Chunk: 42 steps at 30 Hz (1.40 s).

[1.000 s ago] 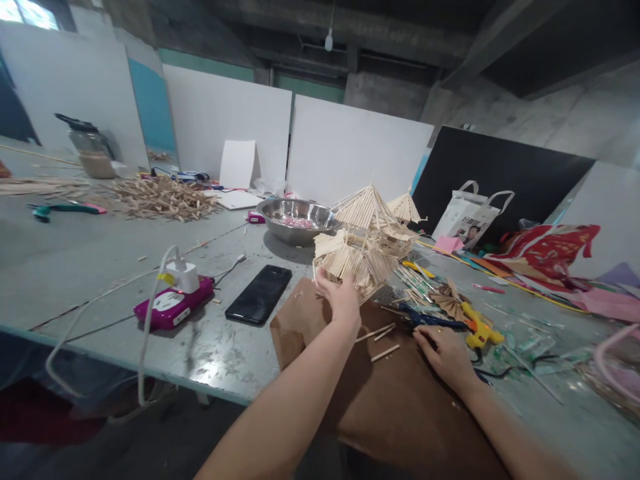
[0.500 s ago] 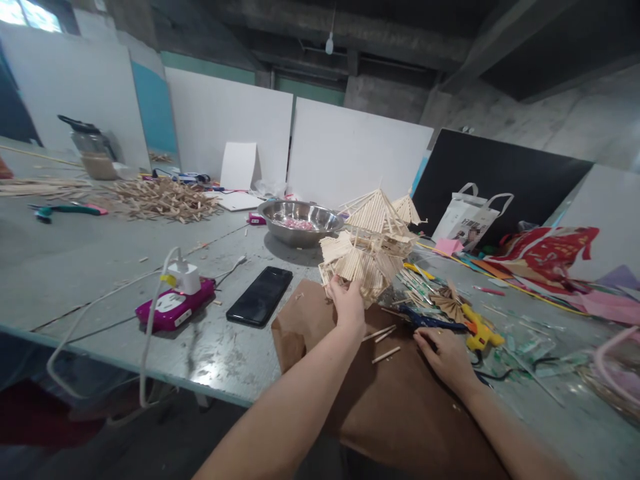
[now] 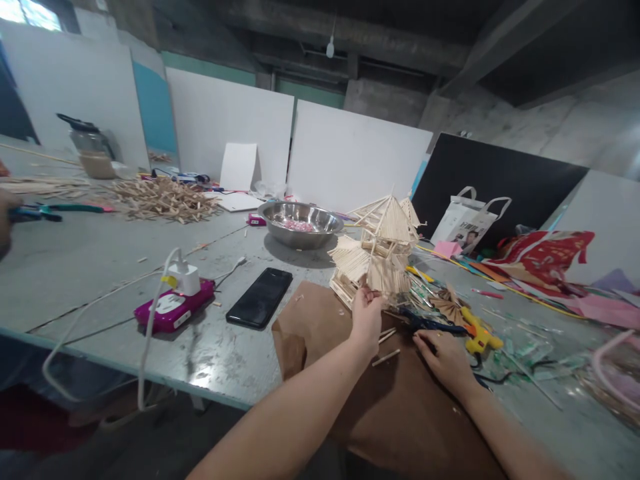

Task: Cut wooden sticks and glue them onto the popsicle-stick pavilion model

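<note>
A pagoda-like model of thin wooden sticks [image 3: 383, 257], with layered sloping roofs, stands at the back of a brown board [image 3: 400, 413]. My left hand [image 3: 369, 317] is closed on its lower front edge, the fingertips partly hidden against the sticks. To the right, my right hand [image 3: 445, 357] rests low over the board, thumb and forefinger curled together; whatever they may hold is too small to make out. Between my hands lie a few loose sticks [image 3: 386, 358]. Just beyond my right hand is a yellow and blue glue gun [image 3: 481, 332].
Left of the board lie a black phone [image 3: 260, 298] and a purple power strip [image 3: 176, 307] with a white cable. Behind are a metal bowl [image 3: 300, 227] and a stick pile [image 3: 165, 199]. Another person's hand [image 3: 5, 220] shows at the left edge by pliers. Scraps litter the right.
The model has turned and settled lower and slightly right, showing another side. My left hand has shifted right along its base. Another person's hand has appeared at the far left; my right hand stays put.
</note>
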Available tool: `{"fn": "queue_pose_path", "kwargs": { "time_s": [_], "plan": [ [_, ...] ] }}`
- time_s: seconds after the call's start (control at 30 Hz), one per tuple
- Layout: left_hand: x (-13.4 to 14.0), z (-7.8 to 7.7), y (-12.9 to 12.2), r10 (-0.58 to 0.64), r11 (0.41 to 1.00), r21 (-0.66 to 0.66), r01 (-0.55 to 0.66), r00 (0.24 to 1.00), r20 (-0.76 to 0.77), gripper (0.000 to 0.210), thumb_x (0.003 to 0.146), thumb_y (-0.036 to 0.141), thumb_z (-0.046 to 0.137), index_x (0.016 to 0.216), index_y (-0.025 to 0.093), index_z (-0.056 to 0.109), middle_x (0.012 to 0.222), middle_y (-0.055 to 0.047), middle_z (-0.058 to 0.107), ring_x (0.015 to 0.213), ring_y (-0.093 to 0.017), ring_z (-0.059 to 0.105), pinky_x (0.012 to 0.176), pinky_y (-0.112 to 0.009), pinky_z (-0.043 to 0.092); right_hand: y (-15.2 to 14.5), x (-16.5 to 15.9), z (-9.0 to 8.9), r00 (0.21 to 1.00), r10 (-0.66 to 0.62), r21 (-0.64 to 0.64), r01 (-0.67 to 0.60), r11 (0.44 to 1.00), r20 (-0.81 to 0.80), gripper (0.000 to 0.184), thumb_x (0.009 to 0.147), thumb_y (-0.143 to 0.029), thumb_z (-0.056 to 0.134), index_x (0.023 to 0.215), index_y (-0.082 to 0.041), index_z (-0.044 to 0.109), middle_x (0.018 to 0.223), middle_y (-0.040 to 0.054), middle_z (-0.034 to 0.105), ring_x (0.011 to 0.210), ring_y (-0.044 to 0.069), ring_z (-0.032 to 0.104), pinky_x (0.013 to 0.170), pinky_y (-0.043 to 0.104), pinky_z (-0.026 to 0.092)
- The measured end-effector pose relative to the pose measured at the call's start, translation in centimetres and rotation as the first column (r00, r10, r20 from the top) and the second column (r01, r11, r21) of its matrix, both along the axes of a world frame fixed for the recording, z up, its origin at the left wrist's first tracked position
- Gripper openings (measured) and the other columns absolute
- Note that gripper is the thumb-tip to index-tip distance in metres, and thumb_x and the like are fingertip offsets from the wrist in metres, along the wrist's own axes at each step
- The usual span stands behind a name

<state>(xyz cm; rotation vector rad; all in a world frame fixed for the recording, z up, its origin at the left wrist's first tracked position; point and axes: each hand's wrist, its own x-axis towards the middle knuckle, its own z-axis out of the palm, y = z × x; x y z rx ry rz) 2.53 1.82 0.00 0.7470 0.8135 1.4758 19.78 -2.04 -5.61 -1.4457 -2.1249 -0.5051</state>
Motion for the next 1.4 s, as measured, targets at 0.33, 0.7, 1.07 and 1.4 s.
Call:
{"fn": "queue_pose_path", "kwargs": {
  "time_s": [0.33, 0.7, 1.07, 1.4],
  "plan": [
    [0.06, -0.21, -0.47, -0.194, 0.981, -0.015, 0.194, 0.981, -0.001, 0.018, 0.057, 0.016, 0.052, 0.075, 0.016, 0.05, 0.077, 0.0, 0.054, 0.062, -0.008, 0.051, 0.056, -0.02, 0.037, -0.04, -0.11, 0.18, 1.0, 0.014, 0.009, -0.014, 1.0, -0.002, 0.024, 0.081, -0.03, 0.04, 0.077, -0.018, 0.06, 0.075, 0.0053, 0.065, 0.069, 0.017, 0.058, 0.063, 0.029, 0.042],
    [0.12, -0.11, 0.03, -0.207, 0.975, -0.08, 0.208, 0.978, 0.016, 0.017, 0.058, 0.017, 0.053, 0.074, 0.016, 0.048, 0.075, 0.0, 0.052, 0.058, -0.008, 0.052, 0.052, -0.019, 0.039, -0.02, 0.0, 0.04, 1.0, 0.009, 0.021, -0.009, 1.0, 0.0, 0.024, 0.08, -0.031, 0.04, 0.077, -0.018, 0.06, 0.074, 0.0051, 0.065, 0.068, 0.017, 0.058, 0.063, 0.03, 0.042],
    [-0.12, 0.16, 0.23, -0.233, 0.968, -0.086, 0.235, 0.972, 0.039, 0.017, 0.057, 0.017, 0.054, 0.073, 0.016, 0.05, 0.074, -0.001, 0.054, 0.056, -0.007, 0.052, 0.049, -0.018, 0.038, 0.01, 0.03, 0.07, 1.0, 0.02, 0.003, -0.02, 1.0, -0.014, 0.023, 0.08, -0.032, 0.041, 0.077, -0.018, 0.06, 0.073, 0.0048, 0.065, 0.068, 0.017, 0.058, 0.062, 0.029, 0.042],
    [-0.17, -0.09, 0.31, -0.238, 0.969, -0.064, 0.24, 0.971, 0.033, 0.017, 0.058, 0.019, 0.054, 0.075, 0.016, 0.049, 0.079, -0.001, 0.054, 0.057, -0.008, 0.053, 0.05, -0.019, 0.038, -0.14, -0.09, 0.21, 1.0, 0.014, 0.015, -0.014, 1.0, 0.004, 0.025, 0.08, -0.034, 0.042, 0.076, -0.018, 0.06, 0.072, 0.005, 0.064, 0.066, 0.017, 0.057, 0.062, 0.029, 0.041]
  ]
}}
